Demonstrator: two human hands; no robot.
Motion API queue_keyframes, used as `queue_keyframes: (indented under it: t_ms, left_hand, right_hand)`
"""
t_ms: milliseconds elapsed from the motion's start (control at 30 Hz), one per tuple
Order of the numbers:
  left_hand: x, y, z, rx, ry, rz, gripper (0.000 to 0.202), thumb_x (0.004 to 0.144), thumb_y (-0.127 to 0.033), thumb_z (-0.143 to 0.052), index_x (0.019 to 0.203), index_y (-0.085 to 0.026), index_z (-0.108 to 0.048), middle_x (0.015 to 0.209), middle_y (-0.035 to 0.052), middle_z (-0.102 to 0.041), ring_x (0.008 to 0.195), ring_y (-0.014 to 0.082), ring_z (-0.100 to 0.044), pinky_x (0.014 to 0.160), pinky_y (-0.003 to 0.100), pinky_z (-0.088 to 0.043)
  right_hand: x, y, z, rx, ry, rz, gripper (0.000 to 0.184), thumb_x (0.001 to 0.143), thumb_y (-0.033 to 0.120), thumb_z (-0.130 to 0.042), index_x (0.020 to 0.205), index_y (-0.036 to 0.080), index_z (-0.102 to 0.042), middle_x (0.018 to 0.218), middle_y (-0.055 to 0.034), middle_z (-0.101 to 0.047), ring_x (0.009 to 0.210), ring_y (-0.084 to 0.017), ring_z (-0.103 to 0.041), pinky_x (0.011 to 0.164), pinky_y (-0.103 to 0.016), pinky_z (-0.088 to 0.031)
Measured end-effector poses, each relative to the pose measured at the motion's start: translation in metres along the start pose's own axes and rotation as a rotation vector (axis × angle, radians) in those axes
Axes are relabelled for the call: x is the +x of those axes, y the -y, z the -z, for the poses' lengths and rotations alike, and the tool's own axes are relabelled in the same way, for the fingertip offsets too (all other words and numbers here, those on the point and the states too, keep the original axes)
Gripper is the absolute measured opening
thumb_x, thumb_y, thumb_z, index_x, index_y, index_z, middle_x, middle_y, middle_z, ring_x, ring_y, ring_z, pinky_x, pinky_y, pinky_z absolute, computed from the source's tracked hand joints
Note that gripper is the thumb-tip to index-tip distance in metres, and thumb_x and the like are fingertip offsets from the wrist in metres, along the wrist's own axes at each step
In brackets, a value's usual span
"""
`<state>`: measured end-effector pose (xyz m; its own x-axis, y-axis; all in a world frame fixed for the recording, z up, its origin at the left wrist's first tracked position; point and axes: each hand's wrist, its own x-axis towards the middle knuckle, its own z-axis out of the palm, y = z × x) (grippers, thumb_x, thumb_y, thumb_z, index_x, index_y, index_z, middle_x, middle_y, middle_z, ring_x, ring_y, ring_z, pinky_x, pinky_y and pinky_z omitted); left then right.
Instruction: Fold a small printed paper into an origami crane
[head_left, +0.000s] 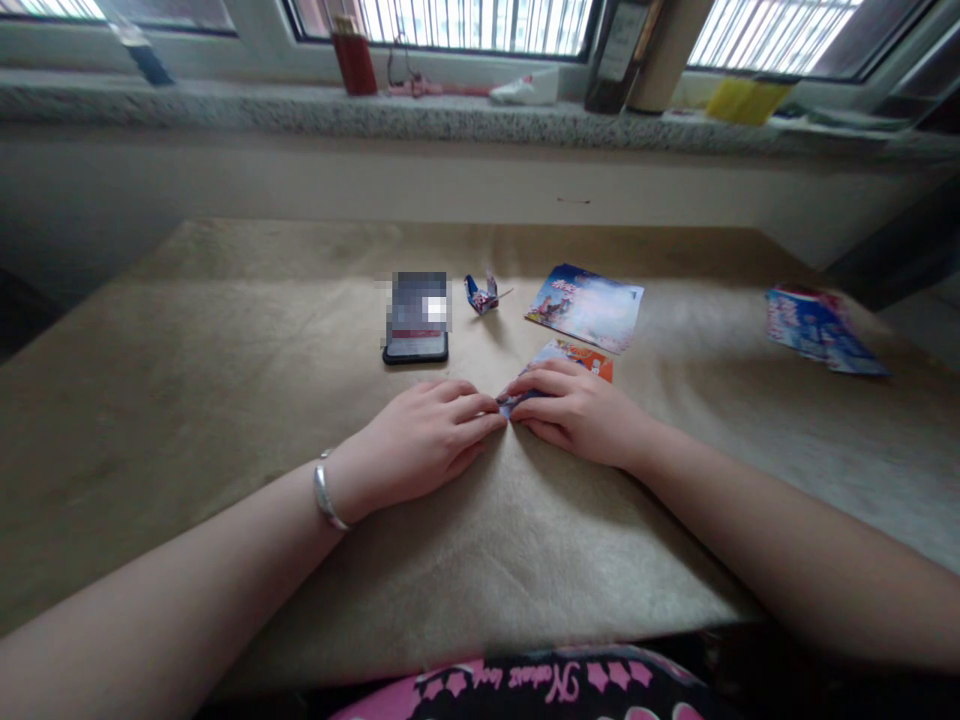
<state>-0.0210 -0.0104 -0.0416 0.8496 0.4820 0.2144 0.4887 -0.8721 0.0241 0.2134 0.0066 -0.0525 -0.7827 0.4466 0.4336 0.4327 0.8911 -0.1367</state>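
A printed sheet of paper (592, 362), orange and blue, lies partly folded on the table with much of it hidden under my fingers. My right hand (570, 408) presses down on it, fingers bent and close together. At the paper's left corner, my left hand (442, 430) pinches the edge with its fingertips, nearly touching the right fingers. Just beyond my hands stands a small folded paper crane (484, 293) in blue, white and red. A phone (416, 345) with a blurred screen lies flat to the left of the crane.
Blue printed sheets (589, 308) lie behind the right hand, and a fanned stack of similar sheets (821, 330) is at the far right. The brown table (187, 400) meets a wall below a stone windowsill (285, 108), which holds a red container (352, 60) and a dark box (619, 55).
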Motion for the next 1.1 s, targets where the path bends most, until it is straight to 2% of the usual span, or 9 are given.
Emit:
queue_keyframes:
  t_ms: [100, 233, 533, 700, 933, 1100]
  left_hand:
    - [0.0003, -0.0007, -0.0006, -0.021, 0.002, -0.002, 0.031, 0.093, -0.024, -0.042, 0.120, -0.019, -0.057, 0.121, 0.0059, -0.061, 0.111, 0.0214, -0.052, 0.095, 0.038, -0.046]
    - [0.0006, -0.0009, -0.0002, -0.039, 0.008, -0.003, 0.031, 0.093, -0.023, -0.042, 0.119, -0.019, -0.057, 0.121, 0.0050, -0.061, 0.111, 0.0210, -0.053, 0.095, 0.037, -0.046]
    - [0.0004, -0.0017, 0.0000, -0.065, 0.026, 0.031, 0.036, 0.088, -0.023, -0.049, 0.124, -0.018, -0.054, 0.122, 0.0060, -0.060, 0.114, 0.0223, -0.050, 0.097, 0.039, -0.045]
    - [0.0014, -0.0024, 0.0004, -0.069, 0.012, 0.022, 0.034, 0.088, -0.022, -0.050, 0.122, -0.020, -0.055, 0.120, 0.0062, -0.061, 0.112, 0.0225, -0.052, 0.096, 0.039, -0.045]
    - [0.0005, -0.0026, 0.0001, -0.068, 0.026, 0.028, 0.035, 0.089, -0.023, -0.048, 0.124, -0.019, -0.054, 0.122, 0.0065, -0.060, 0.113, 0.0229, -0.051, 0.098, 0.040, -0.044]
    - [0.0004, -0.0021, 0.0004, -0.072, 0.029, 0.030, 0.035, 0.089, -0.023, -0.048, 0.124, -0.018, -0.054, 0.120, 0.0077, -0.059, 0.113, 0.0229, -0.051, 0.098, 0.040, -0.045]
  right_hand:
    - [0.0010, 0.0004, 0.0010, -0.046, -0.015, 0.020, 0.020, 0.090, 0.022, -0.051, 0.087, 0.021, -0.070, 0.099, -0.0060, -0.069, 0.091, -0.019, -0.055, 0.083, -0.035, -0.046]
    - [0.0006, -0.0009, 0.0007, -0.076, 0.004, 0.027, 0.018, 0.090, 0.023, -0.051, 0.093, 0.022, -0.069, 0.095, -0.0025, -0.071, 0.087, -0.019, -0.055, 0.080, -0.035, -0.044]
    - [0.0005, -0.0035, 0.0014, -0.092, 0.033, 0.035, 0.018, 0.089, 0.021, -0.051, 0.091, 0.022, -0.068, 0.091, -0.0045, -0.070, 0.080, -0.017, -0.056, 0.073, -0.031, -0.042]
    - [0.0004, -0.0023, 0.0045, -0.100, 0.081, 0.031, 0.020, 0.089, 0.021, -0.048, 0.090, 0.020, -0.068, 0.090, -0.0051, -0.069, 0.077, -0.017, -0.056, 0.072, -0.030, -0.043]
    - [0.0001, -0.0018, 0.0092, -0.086, 0.077, 0.020, 0.020, 0.087, 0.018, -0.048, 0.086, 0.020, -0.068, 0.084, -0.0052, -0.068, 0.077, -0.017, -0.056, 0.072, -0.029, -0.043]
    - [-0.0036, -0.0036, 0.0072, -0.164, 0.089, 0.000, 0.019, 0.089, 0.020, -0.049, 0.089, 0.022, -0.068, 0.088, -0.0045, -0.068, 0.084, -0.018, -0.055, 0.077, -0.032, -0.041]
